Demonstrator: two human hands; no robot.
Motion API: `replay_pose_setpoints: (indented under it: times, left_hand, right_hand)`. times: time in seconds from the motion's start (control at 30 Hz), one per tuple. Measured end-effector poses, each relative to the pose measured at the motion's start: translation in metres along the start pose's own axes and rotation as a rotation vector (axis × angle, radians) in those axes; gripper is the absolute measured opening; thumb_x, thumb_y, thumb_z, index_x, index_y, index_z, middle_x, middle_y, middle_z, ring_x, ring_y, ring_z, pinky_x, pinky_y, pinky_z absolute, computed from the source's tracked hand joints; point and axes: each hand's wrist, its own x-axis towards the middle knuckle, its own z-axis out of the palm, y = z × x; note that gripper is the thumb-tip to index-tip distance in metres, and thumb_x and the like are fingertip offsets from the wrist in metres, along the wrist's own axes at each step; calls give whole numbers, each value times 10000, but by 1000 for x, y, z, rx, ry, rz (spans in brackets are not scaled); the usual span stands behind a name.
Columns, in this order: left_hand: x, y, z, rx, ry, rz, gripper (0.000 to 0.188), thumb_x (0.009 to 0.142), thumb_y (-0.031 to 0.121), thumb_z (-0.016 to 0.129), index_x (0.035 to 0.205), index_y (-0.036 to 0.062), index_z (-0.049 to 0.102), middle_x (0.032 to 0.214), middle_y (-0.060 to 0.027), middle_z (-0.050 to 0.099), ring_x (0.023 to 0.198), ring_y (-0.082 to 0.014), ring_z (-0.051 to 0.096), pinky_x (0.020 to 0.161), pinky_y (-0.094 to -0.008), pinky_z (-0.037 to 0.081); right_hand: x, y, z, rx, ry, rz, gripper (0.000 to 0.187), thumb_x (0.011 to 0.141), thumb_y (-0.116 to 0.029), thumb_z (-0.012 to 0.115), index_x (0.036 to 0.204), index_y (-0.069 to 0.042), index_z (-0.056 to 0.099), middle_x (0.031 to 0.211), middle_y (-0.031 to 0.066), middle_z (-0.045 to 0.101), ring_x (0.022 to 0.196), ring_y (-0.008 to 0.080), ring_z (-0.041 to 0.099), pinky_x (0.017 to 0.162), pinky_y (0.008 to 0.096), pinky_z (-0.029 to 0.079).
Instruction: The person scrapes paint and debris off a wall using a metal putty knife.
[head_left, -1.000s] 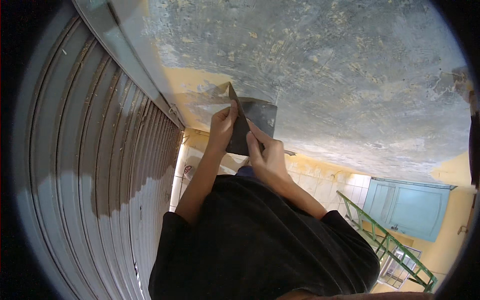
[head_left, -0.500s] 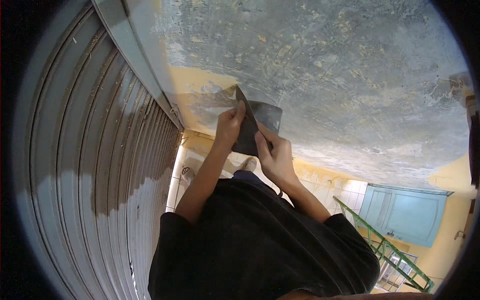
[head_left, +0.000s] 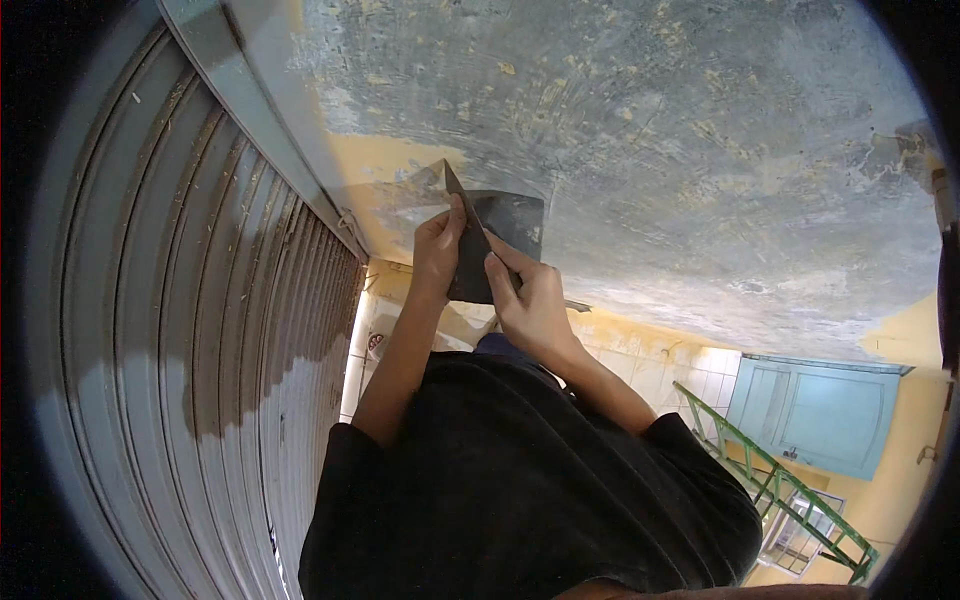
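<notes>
A dark grey sheet of sandpaper (head_left: 514,222) is between my two hands, in front of the scraped wall. It is folded, with one flap standing up to a pointed corner and the rest spread out behind. My left hand (head_left: 437,250) pinches the standing flap along its left side, thumb near the upper part. Lower down and to the right, my right hand (head_left: 535,308) grips the fold between thumb and fingers. Part of the sheet is hidden behind my fingers.
Ahead stands a patchy grey and yellow wall (head_left: 680,180). A ribbed metal shutter (head_left: 220,300) runs along my left. At lower right are a green metal ladder-like frame (head_left: 745,450) and a light blue cabinet door (head_left: 830,415). My sandaled foot (head_left: 376,344) is on pale tiles.
Both hands and the sandpaper have shifted slightly left and up in the picture. The grip looks much the same, and the view has moved a little.
</notes>
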Motion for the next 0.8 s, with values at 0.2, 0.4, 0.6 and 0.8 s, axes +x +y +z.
replay_pose_setpoints:
  times: [0.2, 0.4, 0.6, 0.8]
  left_hand:
    - [16, -16, 0, 140, -12, 10, 505, 1035, 471, 596, 784, 44, 691, 670, 18, 616, 572, -63, 553, 519, -239, 427]
    - [7, -19, -4, 50, -39, -9, 502, 1033, 472, 600, 814, 34, 708, 698, 18, 625, 611, -69, 560, 552, -248, 444]
    - [9, -11, -6, 24, -43, 18, 474, 1030, 442, 620, 829, 23, 709, 721, 22, 623, 646, -63, 546, 588, -249, 444]
    - [21, -31, -2, 30, -52, 90, 493, 1016, 471, 633, 803, 31, 687, 731, 17, 621, 640, -68, 552, 580, -249, 448]
  right_hand:
    - [1, 4, -5, -17, 32, 9, 372, 996, -111, 552, 1329, 42, 619, 605, 190, 522, 544, 131, 516, 546, 329, 442]
    - [-16, 0, -5, 37, 28, 41, 382, 1010, -132, 547, 1351, 28, 610, 622, 130, 501, 582, 107, 471, 543, 317, 411]
    - [-6, -1, 0, -11, 21, 64, 375, 1020, -129, 539, 1363, 5, 615, 642, 58, 483, 615, 75, 418, 549, 284, 384]
    - [-15, 1, -12, 89, 52, 63, 376, 1017, -122, 545, 1361, 16, 609, 663, 49, 503, 634, 86, 443, 564, 294, 399]
